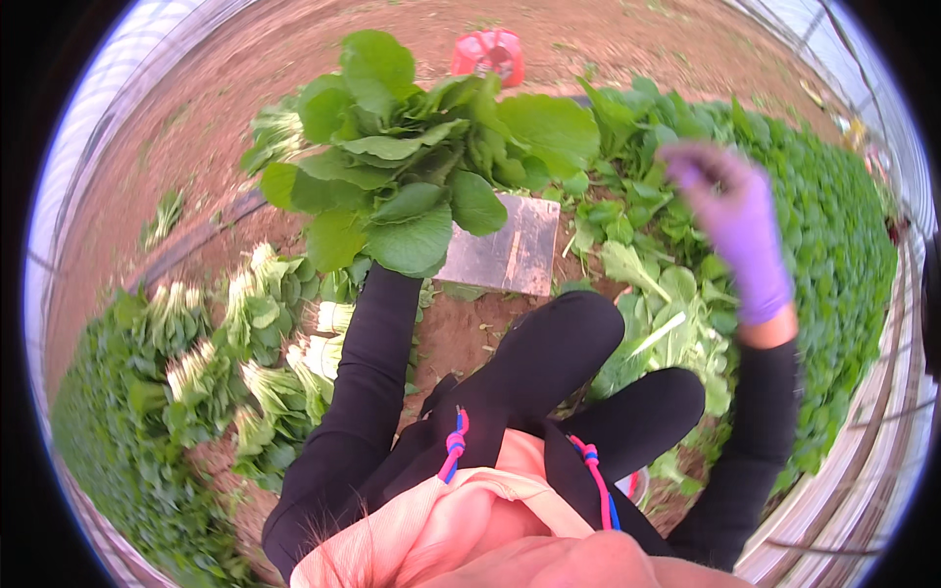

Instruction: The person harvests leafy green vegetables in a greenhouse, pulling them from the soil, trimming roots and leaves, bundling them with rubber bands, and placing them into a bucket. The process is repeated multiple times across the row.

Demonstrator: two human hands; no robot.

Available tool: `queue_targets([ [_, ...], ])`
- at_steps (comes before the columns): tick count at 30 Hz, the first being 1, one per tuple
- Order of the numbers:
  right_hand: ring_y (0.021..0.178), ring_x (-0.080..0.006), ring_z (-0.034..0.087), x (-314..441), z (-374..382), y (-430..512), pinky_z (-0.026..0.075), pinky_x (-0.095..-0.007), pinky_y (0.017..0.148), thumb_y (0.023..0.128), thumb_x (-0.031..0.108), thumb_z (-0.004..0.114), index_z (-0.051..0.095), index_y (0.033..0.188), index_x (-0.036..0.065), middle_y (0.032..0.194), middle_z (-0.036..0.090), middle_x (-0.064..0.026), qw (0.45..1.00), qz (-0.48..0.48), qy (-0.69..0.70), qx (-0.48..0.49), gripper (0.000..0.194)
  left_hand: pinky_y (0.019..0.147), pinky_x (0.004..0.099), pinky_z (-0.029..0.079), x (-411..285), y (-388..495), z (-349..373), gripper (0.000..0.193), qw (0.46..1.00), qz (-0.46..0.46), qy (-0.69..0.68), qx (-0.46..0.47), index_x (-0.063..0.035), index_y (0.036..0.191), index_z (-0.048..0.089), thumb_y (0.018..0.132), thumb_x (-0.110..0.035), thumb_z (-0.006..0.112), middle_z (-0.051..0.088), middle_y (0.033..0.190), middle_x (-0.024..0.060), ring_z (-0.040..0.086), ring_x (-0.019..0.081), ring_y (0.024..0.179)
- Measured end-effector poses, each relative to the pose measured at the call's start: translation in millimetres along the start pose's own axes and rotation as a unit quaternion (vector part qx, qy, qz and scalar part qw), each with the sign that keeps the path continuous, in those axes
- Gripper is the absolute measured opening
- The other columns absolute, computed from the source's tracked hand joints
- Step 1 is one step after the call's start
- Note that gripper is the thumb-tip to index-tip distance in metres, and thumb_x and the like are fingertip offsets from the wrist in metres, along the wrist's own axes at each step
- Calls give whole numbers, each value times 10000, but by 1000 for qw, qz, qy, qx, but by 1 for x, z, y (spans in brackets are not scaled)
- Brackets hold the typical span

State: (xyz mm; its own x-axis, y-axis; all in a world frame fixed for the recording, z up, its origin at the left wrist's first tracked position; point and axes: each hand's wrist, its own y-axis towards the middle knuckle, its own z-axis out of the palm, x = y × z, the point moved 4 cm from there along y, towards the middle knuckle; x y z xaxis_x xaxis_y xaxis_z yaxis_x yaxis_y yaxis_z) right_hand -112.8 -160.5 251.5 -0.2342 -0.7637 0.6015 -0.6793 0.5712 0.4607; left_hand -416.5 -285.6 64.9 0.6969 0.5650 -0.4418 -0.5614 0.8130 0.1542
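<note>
A large bunch of broad-leaved greens [412, 162] is raised in front of me at the end of my left sleeve [378, 331]. Its leaves hide my left hand, which appears to grip it from below. Behind and below the bunch, a flat, worn board [507, 246] lies on the soil. My right hand [724, 206], in a purple glove, is off to the right above the growing greens [823, 220]. It is blurred by motion, with curled fingers, a gap by the thumb and nothing visible in it.
Several tied bunches of greens [250, 301] with pale stems lie on the left. Loose, pale leaves [684, 323] are heaped by my right knee [665, 408]. A red plastic container or bag [489, 55] sits on bare soil at the far side. Plastic sheeting [878, 367] borders the right.
</note>
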Motion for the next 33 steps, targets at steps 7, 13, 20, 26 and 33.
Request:
queue_targets([
  [7, 773, -223, 632, 13, 140, -6, 516, -322, 698, 830, 125, 741, 712, 1013, 95, 826, 662, -77, 974, -205, -63, -67, 188, 967, 389, 502, -10, -11, -3, 636, 999, 33, -27, -1, -42, 1342, 526, 881, -470, 619, 614, 1269, 146, 633, 290, 1068],
  [13, 773, -233, 633, 5, 164, 11, 487, -297, 708, 861, 126, 713, 734, 965, 78, 830, 669, -123, 981, -72, 181, 22, 116, 966, 390, 502, -37, -34, -33, 641, 996, 72, -45, -17, -47, 1344, 527, 881, -481, 617, 613, 1270, 143, 633, 291, 1067],
  [20, 869, -340, 669, -167, 99, -29, 506, -397, 792, 948, 294, 580, 708, 1052, 25, 958, 696, -201, 970, 74, -178, 150, 315, 965, 391, 502, -135, -85, -89, 647, 983, 126, -20, -133, -53, 1345, 527, 881, -495, 615, 613, 1272, 139, 632, 291, 1067],
  [26, 970, -252, 678, -244, 92, -71, 512, -342, 853, 918, 148, 611, 689, 1153, 51, 1078, 701, -149, 952, 233, -160, 114, 266, 916, 376, 512, -193, -127, -98, 532, 911, 227, 221, -265, -47, 1265, 565, 881, -406, 647, 648, 1154, 101, 644, 215, 1008],
  [33, 1167, -227, 579, 22, 163, -9, 430, -342, 1025, 827, 4, 666, 600, 1317, 72, 1285, 627, -102, 971, -123, 164, 120, 499, 862, 343, 534, -176, -137, -60, 426, 842, 323, 370, -223, 22, 1175, 561, 791, -60, 727, 664, 1043, 100, 654, 182, 947],
])
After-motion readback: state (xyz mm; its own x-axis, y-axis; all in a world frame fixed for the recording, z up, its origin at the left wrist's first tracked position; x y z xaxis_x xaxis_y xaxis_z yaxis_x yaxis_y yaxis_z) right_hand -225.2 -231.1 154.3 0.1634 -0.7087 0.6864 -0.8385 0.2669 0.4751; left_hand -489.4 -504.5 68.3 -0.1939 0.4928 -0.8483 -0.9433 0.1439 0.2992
